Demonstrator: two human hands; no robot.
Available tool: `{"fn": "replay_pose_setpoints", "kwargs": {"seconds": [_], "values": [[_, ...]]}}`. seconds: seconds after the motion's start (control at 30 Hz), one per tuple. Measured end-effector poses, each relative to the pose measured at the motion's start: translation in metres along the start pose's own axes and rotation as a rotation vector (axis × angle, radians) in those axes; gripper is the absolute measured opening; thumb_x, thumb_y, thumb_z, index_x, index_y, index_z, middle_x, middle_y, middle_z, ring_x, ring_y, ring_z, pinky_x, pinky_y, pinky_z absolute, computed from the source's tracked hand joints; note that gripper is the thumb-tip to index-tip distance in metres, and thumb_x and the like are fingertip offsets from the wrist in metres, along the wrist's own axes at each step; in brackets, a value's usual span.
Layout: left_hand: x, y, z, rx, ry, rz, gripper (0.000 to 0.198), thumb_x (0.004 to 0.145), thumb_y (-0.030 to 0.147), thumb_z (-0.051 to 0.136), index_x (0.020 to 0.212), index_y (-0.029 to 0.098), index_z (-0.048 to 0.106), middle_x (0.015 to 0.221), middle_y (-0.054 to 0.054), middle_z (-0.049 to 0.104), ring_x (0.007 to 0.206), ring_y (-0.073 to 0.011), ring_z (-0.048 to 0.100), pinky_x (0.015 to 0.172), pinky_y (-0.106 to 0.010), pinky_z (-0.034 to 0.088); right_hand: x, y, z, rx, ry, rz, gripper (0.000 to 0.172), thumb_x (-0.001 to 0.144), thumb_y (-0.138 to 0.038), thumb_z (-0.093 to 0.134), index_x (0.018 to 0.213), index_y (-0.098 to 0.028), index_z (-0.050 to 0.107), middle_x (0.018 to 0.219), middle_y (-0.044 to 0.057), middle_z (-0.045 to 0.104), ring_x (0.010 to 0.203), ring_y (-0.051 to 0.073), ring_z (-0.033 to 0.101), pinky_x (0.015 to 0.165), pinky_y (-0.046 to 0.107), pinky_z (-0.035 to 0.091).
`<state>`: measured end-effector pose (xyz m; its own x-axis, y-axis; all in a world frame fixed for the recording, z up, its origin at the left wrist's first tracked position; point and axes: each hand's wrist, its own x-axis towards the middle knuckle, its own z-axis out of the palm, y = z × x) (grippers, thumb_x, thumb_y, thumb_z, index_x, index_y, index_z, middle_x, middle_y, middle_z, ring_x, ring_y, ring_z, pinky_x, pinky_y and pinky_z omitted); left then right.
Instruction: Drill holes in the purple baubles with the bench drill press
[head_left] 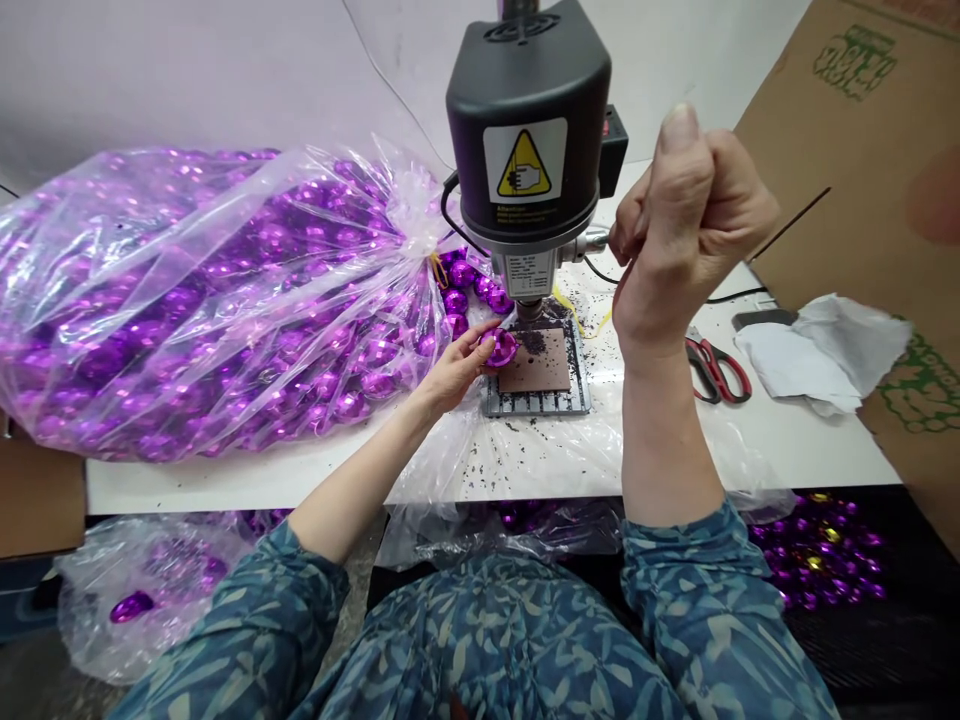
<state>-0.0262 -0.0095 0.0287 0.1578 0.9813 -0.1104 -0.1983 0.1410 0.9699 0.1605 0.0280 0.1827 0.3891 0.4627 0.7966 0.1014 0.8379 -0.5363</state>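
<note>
A shiny purple bauble (501, 348) is pinched in the fingers of my left hand (461, 365), at the left edge of a brown board (551, 360). The board lies on the slotted metal base (536, 403) of a small black bench drill press (529, 130), right under its spindle. Dark shavings are scattered over the board. My right hand (690, 220) is closed in a fist at the machine's right side, around the drill press lever (596, 242). Most of that lever is hidden by the fingers.
A large clear bag (187, 300) full of purple baubles covers the table's left side, with loose baubles (456, 300) beside its tied neck. Red-handled scissors (720, 370) and crumpled white paper (825, 350) lie right. A cardboard box (892, 130) stands behind them. More baubles (825, 550) sit below the table edge.
</note>
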Motion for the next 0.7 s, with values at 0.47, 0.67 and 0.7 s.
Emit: {"fn": "replay_pose_setpoints", "kwargs": {"seconds": [0.47,0.67,0.7], "values": [[0.016,-0.029,0.008,0.475,0.112,0.272,0.059,0.078,0.038,0.086,0.128,0.021,0.060,0.117,-0.009,0.071,0.096,-0.0203,0.069,0.092,-0.040,0.056,-0.001,-0.008,-0.003,0.155,0.004,0.040,0.061,0.080,-0.067,0.064,0.059,-0.023,0.025,0.046,-0.007,0.032,0.041,0.007,0.030,0.050,0.032,0.021],[0.016,-0.026,0.023,0.520,0.098,0.285,0.053,0.076,0.032,0.087,0.122,0.021,0.062,0.114,-0.008,0.070,0.096,-0.0211,0.067,0.091,-0.041,0.057,-0.001,-0.007,-0.001,0.210,0.015,-0.005,0.061,0.081,-0.063,0.065,0.058,-0.023,0.025,0.046,-0.007,0.029,0.040,0.007,0.030,0.051,0.033,0.018],[0.016,-0.026,0.025,0.525,0.102,0.298,0.053,0.075,0.032,0.088,0.120,0.022,0.063,0.114,-0.008,0.069,0.098,-0.0217,0.066,0.092,-0.041,0.056,-0.001,-0.007,-0.001,0.219,0.021,-0.017,0.061,0.081,-0.062,0.066,0.058,-0.023,0.024,0.046,-0.007,0.028,0.040,0.007,0.029,0.051,0.033,0.017]]}}
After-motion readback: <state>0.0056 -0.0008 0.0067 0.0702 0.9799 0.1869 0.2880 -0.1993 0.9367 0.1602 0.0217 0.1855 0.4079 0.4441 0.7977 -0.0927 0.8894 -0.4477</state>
